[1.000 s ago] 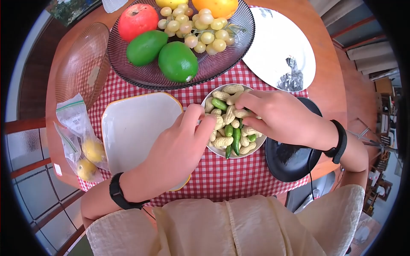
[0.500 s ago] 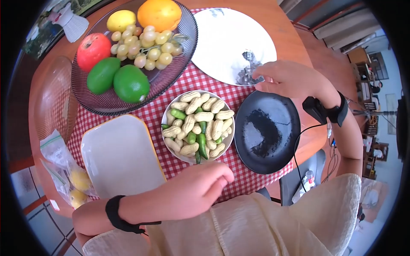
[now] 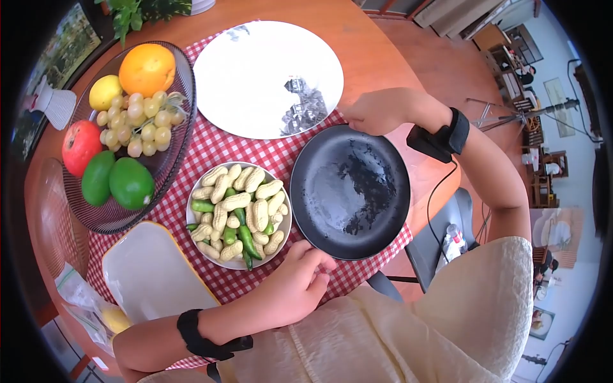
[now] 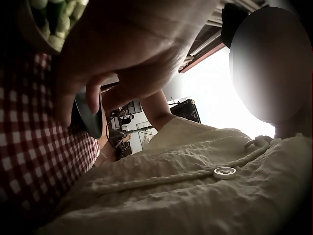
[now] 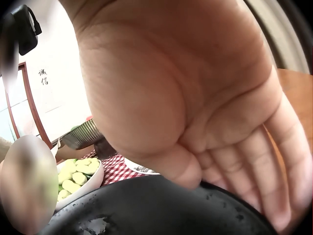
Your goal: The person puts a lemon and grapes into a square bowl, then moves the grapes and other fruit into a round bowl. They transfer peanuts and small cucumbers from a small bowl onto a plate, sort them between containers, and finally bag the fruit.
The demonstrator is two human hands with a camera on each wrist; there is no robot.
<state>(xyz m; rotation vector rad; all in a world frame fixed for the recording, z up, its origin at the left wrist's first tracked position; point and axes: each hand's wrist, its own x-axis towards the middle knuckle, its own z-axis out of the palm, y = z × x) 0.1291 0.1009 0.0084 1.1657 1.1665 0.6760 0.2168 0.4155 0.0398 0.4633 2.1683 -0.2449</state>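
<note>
A black plate (image 3: pixel 348 191) with wet-looking dark patches lies on the checked cloth in the head view. My right hand (image 3: pixel 380 112) is at its far right rim; in the right wrist view the thumb lies along the rim and the fingers (image 5: pixel 264 181) reach down its outer side. At the near left edge, my left hand (image 3: pixel 294 281) has its fingertips around the rim, and the left wrist view shows the plate's edge (image 4: pixel 95 120) between the fingers. Left of the plate stands a white bowl (image 3: pixel 287 220) of peanuts (image 3: pixel 239 201) and green peppers (image 3: pixel 246 239).
A white oval plate (image 3: pixel 255 83) lies at the back. To the left are a ribbed glass bowl (image 3: pixel 182 83) of fruit, a pale rectangular dish (image 3: pixel 150 274) with a yellow rim, and a plastic bag (image 3: pixel 80 293). A cable (image 3: pixel 434 214) hangs from the right wristband.
Both hands have left the bowl of peanuts and peppers and moved to the black plate, the right one arriving at its far rim, the left at its near rim. The view has turned right.
</note>
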